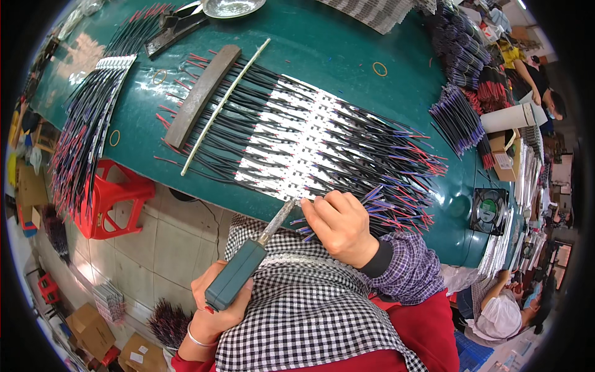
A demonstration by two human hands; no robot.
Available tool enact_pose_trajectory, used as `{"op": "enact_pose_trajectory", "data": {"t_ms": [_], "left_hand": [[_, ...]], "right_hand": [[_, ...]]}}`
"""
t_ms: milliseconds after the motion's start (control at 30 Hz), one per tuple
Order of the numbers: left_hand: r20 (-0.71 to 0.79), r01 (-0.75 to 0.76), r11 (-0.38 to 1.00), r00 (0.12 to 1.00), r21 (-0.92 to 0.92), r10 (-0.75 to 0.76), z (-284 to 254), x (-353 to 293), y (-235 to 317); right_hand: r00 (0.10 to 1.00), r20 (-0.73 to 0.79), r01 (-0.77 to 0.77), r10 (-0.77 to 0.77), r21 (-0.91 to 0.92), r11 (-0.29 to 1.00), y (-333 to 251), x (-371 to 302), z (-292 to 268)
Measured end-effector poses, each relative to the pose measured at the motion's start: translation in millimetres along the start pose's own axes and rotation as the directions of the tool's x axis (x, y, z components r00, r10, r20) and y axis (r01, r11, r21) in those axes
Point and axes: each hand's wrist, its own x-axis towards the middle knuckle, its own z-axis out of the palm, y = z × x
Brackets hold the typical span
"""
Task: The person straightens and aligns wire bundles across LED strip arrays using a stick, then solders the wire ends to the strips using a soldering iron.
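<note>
My left hand is closed round the dark green handle of a soldering iron. Its metal tip meets the near edge of a row of white circuit strips on the green table. My right hand has its fingers bent together at that same edge, pinching what seems to be a wire, mostly covered by the fingers. Several loose wires with blue-purple ends stick out around this hand. Black wires with red and purple tips fan out on both sides of the strips.
A heavy grey bar and a thin pale stick lie across the left-hand wires. More wired strips hang over the left edge by a red stool. Wire bundles and a fan are right. Two people work beyond.
</note>
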Motion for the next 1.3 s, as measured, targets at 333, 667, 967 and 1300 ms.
{"op": "enact_pose_trajectory", "data": {"t_ms": [333, 667, 967, 1300], "left_hand": [[0.012, 0.051, 0.997, 0.999, -0.056, -0.051, -1, -2, -3], [-0.208, 0.199, 0.746, 0.886, -0.636, -0.414, -23, 6, 0], [-0.117, 0.117, 0.574, 0.928, -0.81, -0.354, -102, 128, -55], [-0.106, 0.38, 0.753, 0.855, -0.537, -0.508, -136, 220, -117]], "right_hand": [[1.0, -0.002, 0.02, -0.02, 0.015, 1.0, -2, 2, -2], [1.0, -0.003, 0.03, -0.03, 0.006, 1.0, 1, 6, -3], [0.98, 0.11, -0.163, 0.164, -0.015, 0.986, 7, 9, -71], [0.866, -0.19, -0.5, 0.463, -0.363, 0.786, 168, -27, -116]]}}
